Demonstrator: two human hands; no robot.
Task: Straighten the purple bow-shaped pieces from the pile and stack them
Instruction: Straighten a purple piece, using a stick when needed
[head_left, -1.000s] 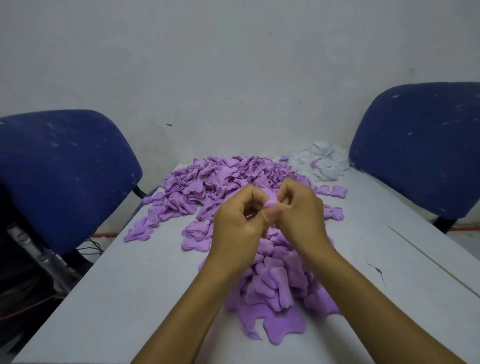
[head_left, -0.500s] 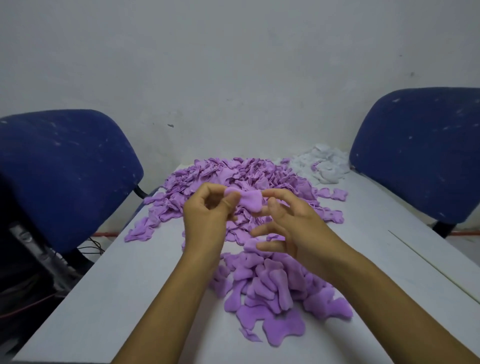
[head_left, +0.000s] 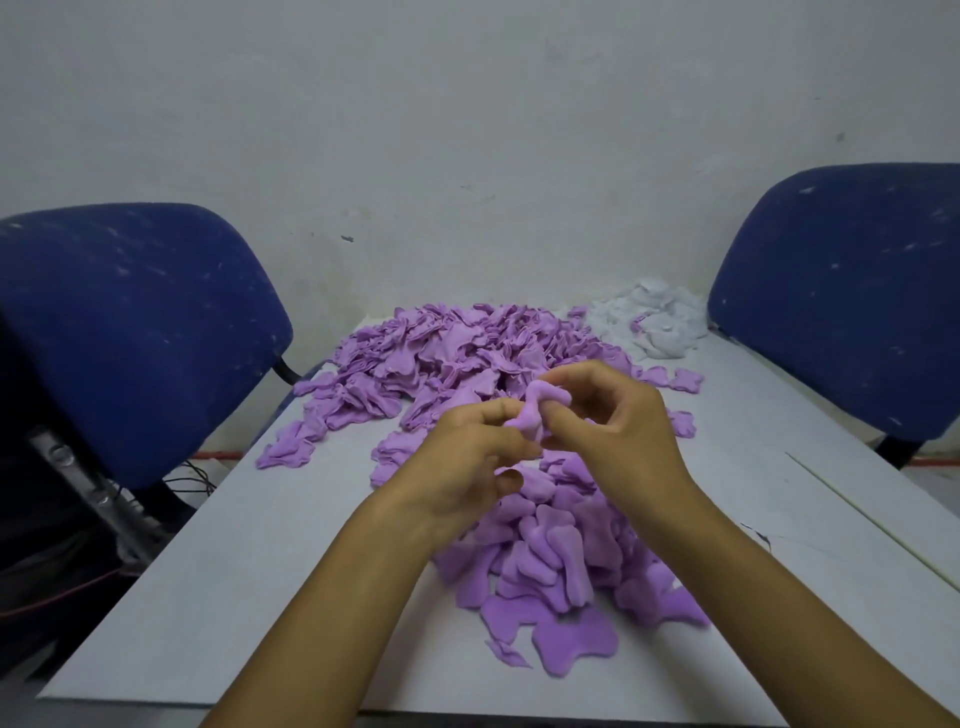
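One purple bow-shaped piece (head_left: 540, 408) is held in the air between both hands, above the near pile. My left hand (head_left: 462, 467) pinches its lower end and my right hand (head_left: 613, 431) pinches its upper end; the piece looks twisted. Below the hands lies a near heap of purple pieces (head_left: 561, 566), loosely overlapping. A much larger pile of purple pieces (head_left: 447, 358) spreads across the far half of the grey table (head_left: 260, 561).
A small heap of white pieces (head_left: 654, 322) sits at the table's far right corner. Blue chairs stand on the left (head_left: 130, 332) and right (head_left: 852, 296). A few stray purple pieces (head_left: 675, 382) lie right of the big pile. A wall closes off the back.
The hands pulled apart half a second ago and spread the piece. Now they are close together again, lower and nearer, with the piece held upright and twisted between them.
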